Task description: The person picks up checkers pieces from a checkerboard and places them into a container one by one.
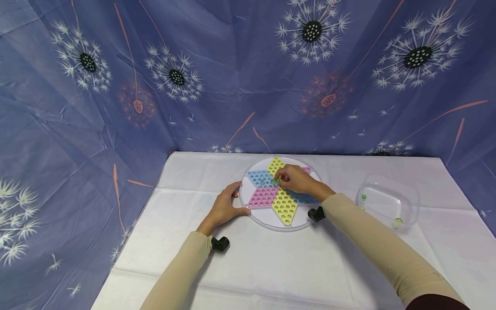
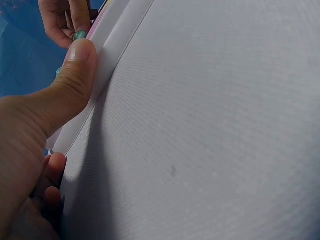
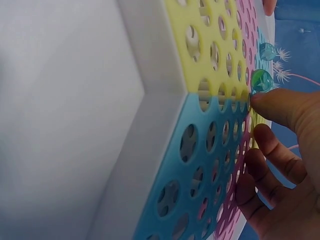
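Observation:
A round white Chinese checkers board [image 1: 267, 217] with a pink, yellow and blue star of holes lies on the table. My left hand [image 1: 225, 206] holds its left edge, the thumb at the front rim and the fingers farther back. Over the middle of the star, my right hand [image 1: 295, 178] pinches a green marble, largely hidden by the fingertips. A green-swirled marble [image 3: 261, 80] sits right beside the right thumb in the right wrist view. Past it, a clear bluish marble [image 3: 267, 51] rests on the blue section.
To the right stands a clear plastic container [image 1: 381, 200] with a few green marbles, one of them [image 1: 397, 222] near its front corner. White cloth [image 1: 248, 267] covers the table. Behind hangs a blue dandelion-print curtain [image 1: 248, 77].

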The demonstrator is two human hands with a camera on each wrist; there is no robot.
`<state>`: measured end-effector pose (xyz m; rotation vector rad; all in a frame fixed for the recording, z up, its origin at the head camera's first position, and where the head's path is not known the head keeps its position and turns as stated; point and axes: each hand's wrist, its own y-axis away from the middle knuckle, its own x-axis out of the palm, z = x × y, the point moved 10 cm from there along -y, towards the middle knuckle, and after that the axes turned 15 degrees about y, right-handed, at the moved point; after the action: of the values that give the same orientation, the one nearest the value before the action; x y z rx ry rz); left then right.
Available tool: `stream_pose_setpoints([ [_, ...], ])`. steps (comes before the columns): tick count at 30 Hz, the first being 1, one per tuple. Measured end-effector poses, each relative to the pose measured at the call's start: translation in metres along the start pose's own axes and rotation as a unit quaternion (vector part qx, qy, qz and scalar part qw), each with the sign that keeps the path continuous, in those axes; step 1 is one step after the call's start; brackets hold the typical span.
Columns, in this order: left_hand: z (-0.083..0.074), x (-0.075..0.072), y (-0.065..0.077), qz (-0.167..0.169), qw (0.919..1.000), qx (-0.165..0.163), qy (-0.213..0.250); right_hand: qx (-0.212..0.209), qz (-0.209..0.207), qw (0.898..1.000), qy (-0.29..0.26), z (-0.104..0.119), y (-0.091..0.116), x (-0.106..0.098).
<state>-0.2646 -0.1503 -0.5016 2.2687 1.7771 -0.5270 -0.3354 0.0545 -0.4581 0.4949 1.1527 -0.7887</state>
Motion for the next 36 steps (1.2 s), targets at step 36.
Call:
stream_pose_setpoints([
  [36, 0.0, 0.001, 0.0, -0.001, 0.9999, 0.008, -0.01, 0.002, -0.007, 1.0, -0.004, -0.001, 0.002, -0.015],
])
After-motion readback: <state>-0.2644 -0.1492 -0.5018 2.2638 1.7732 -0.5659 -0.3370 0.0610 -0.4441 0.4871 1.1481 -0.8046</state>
